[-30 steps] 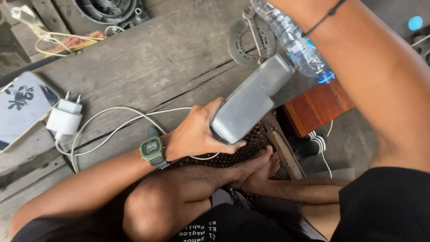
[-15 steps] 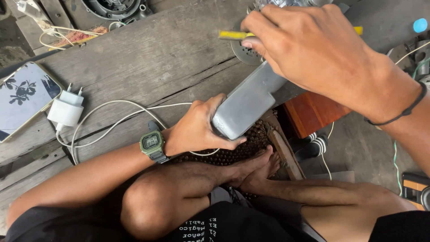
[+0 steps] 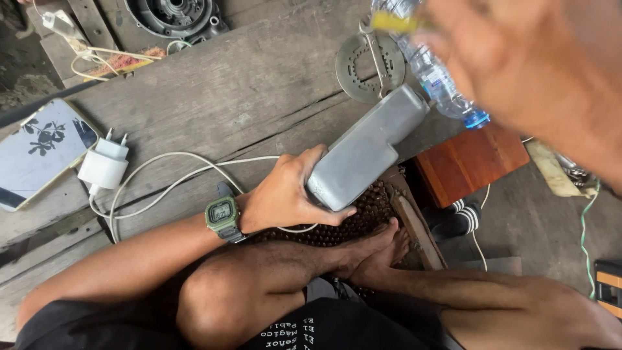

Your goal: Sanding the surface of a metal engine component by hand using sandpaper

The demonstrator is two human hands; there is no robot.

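Left hand [image 3: 282, 198] is gripping grey metal housing [image 3: 366, 149] at surface's near edge; right hand [image 3: 525, 68], blurred, is holding yellow-handled tool [image 3: 394, 22], fingers' closure can't tell; housing needs steadying

On my left hand [image 3: 282, 198] side I wear a watch [image 3: 222, 215] at the wrist: a square olive-green case, a small grey digital face and a matching green strap. My arms are bare from there up, with no sleeve in sight, and my right hand [image 3: 525, 71] is a blur with nothing on it that I can make out. Below the watch, my legs and feet [image 3: 379, 249] are bare, and I have on black shorts [image 3: 337, 327] with small white lettering.
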